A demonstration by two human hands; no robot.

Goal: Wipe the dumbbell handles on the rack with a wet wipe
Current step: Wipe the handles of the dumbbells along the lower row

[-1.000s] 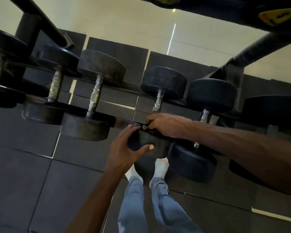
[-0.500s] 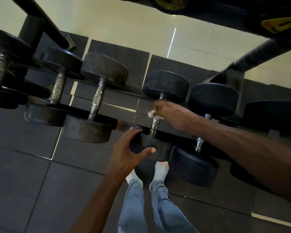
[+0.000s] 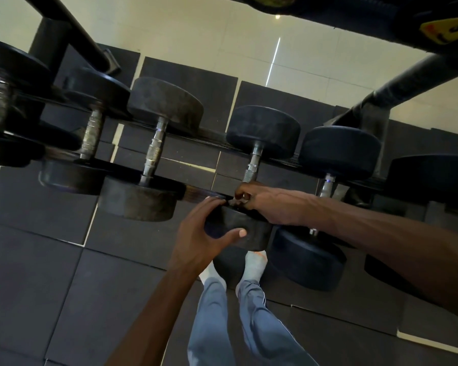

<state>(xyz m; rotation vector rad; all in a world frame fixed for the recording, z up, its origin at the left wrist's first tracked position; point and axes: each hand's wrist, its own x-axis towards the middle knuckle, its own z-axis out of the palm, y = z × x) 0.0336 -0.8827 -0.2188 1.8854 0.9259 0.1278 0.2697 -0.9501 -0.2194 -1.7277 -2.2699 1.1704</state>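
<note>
Head view: dumbbell (image 3: 251,165) on rack (image 3: 201,192), judged heavy, rigid, knurled steel handle, best steadied by its rubber head; right hand (image 3: 265,204) fingers curl round handle base, wipe hidden; left hand (image 3: 204,233) fingers spread, cupping near head.

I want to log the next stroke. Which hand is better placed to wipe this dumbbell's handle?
The right hand: its grip is curled around the handle at its near end. The left hand only holds the near weight head, steadying the dumbbell.

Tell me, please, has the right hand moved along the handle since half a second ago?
Yes: the right hand slid down the handle toward the near head that the left hand grips.
</note>
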